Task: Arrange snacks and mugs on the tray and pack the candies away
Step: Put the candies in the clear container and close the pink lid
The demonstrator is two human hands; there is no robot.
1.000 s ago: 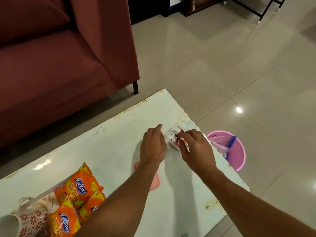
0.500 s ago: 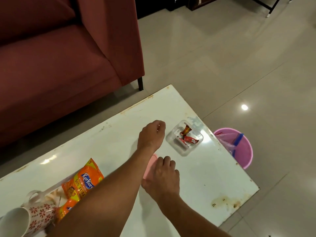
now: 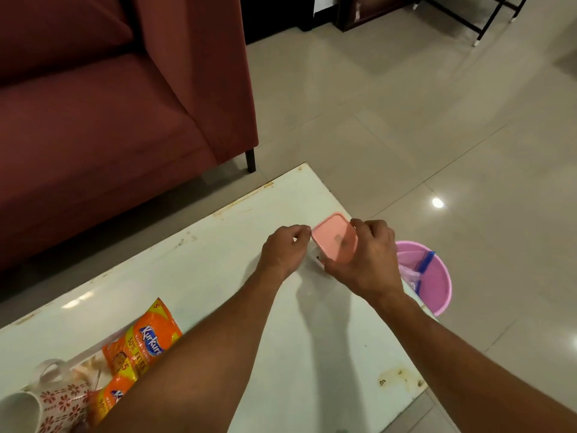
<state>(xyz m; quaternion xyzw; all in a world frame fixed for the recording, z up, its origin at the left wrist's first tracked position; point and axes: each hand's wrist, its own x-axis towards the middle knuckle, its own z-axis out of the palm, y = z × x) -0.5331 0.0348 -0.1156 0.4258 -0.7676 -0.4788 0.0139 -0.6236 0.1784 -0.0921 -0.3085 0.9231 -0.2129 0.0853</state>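
At the worktop's [image 3: 218, 276] left end a mug [image 3: 22, 414] sits by orange snack packets [image 3: 146, 342]. Further right, the left hand [image 3: 285, 250] curls its fingers against the clear box [image 3: 317, 256] near the far edge; whether it grips, I cannot tell. The pink lid [image 3: 335, 237] hangs tilted over the box, its edges held in the right hand [image 3: 365, 260]. The lid looks light, thin and stiff, so it is best held by the rim and pressed at the corners. The light box may skid unless steadied. A bin [image 3: 434, 276] stands beyond.
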